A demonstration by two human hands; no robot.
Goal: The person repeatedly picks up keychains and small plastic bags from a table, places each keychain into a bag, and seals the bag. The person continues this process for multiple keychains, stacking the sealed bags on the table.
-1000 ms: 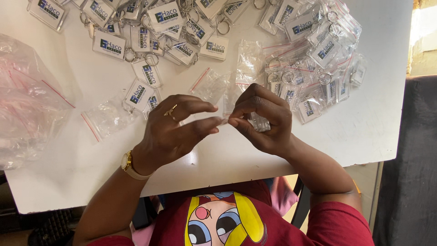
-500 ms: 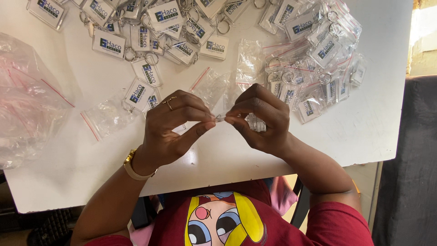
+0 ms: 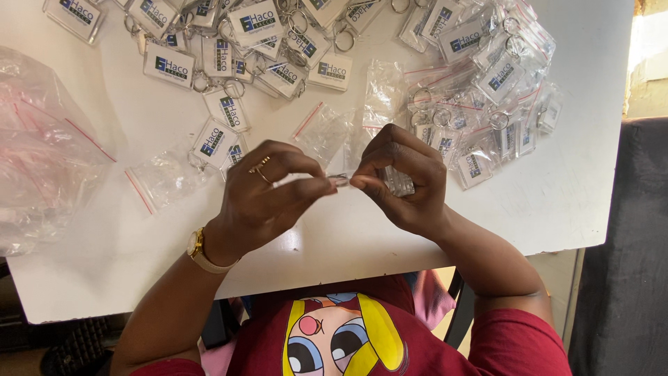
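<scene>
My left hand (image 3: 261,198), with a ring and a gold watch, and my right hand (image 3: 403,177) meet fingertip to fingertip above the white table (image 3: 577,202). Between them they pinch the top edge of a small clear zip bag (image 3: 340,179). The rest of the bag is mostly hidden behind my right fingers, so I cannot make out what is inside. Loose clear keychains with white cards (image 3: 216,139) lie just beyond my left hand. An empty clear zip bag (image 3: 323,129) lies beyond my fingertips.
A heap of unbagged keychains (image 3: 243,35) covers the far middle. Bagged keychains (image 3: 487,76) pile up at the far right. A large clear plastic bag of small red-striped bags (image 3: 42,160) sits at the left. A dark chair (image 3: 626,264) stands to the right.
My fingertips have closed together on the bag's top edge and my left fingers have stretched out along it. Both hands stay in the same spot.
</scene>
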